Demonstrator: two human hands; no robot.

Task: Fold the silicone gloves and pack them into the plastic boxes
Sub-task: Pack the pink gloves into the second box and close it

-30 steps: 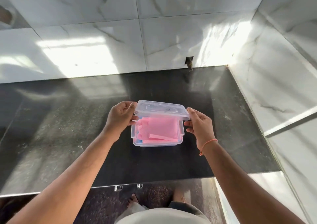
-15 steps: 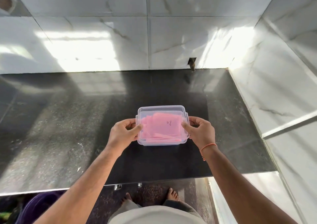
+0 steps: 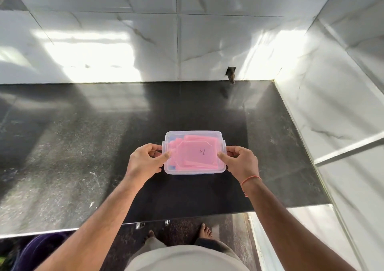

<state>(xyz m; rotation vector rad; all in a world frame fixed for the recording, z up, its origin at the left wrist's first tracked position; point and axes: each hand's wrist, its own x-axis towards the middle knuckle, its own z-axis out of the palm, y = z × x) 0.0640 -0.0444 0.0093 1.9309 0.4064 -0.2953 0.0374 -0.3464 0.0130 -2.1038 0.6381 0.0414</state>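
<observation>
A clear plastic box (image 3: 195, 171) sits on the dark stone counter (image 3: 83, 146), its lid lying flat on top. Folded pink silicone gloves (image 3: 193, 152) show through the lid, with a bit of blue at the left inside. My left hand (image 3: 145, 160) grips the box's left side, thumb pressed on the lid. My right hand (image 3: 241, 162) grips the right side the same way, with an orange thread on its wrist.
White marble tile walls rise behind the counter and along its right side (image 3: 332, 104). A small dark hole (image 3: 230, 73) sits in the back wall. The counter's front edge (image 3: 62, 232) runs below my arms. A purple container (image 3: 39, 250) stands on the floor at lower left.
The lid, raised above the box a second ago, has come down flat onto it. Both hands have shifted to the box's sides, thumbs pressing on the lid.
</observation>
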